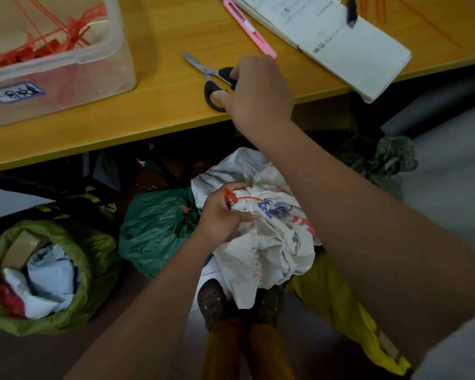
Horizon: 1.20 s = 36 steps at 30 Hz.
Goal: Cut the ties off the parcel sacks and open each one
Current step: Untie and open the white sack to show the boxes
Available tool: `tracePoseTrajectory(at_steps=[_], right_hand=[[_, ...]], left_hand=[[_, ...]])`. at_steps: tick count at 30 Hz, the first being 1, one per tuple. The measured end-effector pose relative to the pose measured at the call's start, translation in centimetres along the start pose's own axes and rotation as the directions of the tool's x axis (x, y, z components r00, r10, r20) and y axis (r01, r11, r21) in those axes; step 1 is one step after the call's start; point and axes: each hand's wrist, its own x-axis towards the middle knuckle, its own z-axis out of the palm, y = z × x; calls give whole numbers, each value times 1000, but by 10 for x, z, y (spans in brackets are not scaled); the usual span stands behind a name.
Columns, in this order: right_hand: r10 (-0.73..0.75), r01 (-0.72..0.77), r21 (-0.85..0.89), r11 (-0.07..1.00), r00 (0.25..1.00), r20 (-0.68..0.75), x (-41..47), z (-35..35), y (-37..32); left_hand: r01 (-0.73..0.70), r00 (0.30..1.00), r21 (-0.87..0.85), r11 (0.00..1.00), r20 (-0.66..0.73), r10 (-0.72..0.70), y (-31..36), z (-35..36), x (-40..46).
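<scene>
Your right hand (255,89) is up at the centre of the frame, fingers curled onto the black handles of the scissors (211,78) that lie on the yellow table (159,45), blades pointing toward the upper left; the thumb sits by the lower loop, and I'd say you're taking hold of them, though whether the fingers are through the loops I cannot tell. Below it, mid-frame, your left hand (222,218) pinches the gathered neck of the white sack (272,237), bunching it so the orange tie (237,199) stands proud and easy to reach with a blade. That sack rests against your legs near the floor, above your dark shoes (214,303). Just left of it lies a green sack (157,229), its neck knotted with a small orange tie of its own, so that one looks yet to be done. At the lower left a lime-green sack (47,275) gapes open with parcels showing inside, which reads as finished. In the upper left a clear plastic tub (66,69) holds a tangle of orange ties, likely where cut ones go. Toward the upper right lie a pink box cutter (247,27) and an open notebook (340,37).
</scene>
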Motion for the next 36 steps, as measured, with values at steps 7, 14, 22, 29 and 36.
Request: tracePoseTrajectory(at_steps=[7, 14, 22, 29, 36], right_hand=[[-48, 17, 270, 963, 993, 108, -57, -19, 46], [252, -609, 680, 407, 791, 557, -150, 38, 132], [145, -707, 678, 200, 706, 693, -162, 53, 151], [-15, -802, 592, 82, 593, 805, -149, 48, 158], [-49, -859, 511, 40, 509, 859, -146, 50, 166]], left_hand=[[22, 1000, -33, 999, 4, -22, -5, 5, 2], [-7, 1000, -17, 1000, 11, 8, -9, 8, 7], [-24, 1000, 121, 992, 24, 21, -12, 16, 14], [53, 998, 23, 998, -36, -52, -18, 19, 25], [56, 997, 71, 996, -57, -52, -15, 19, 32]])
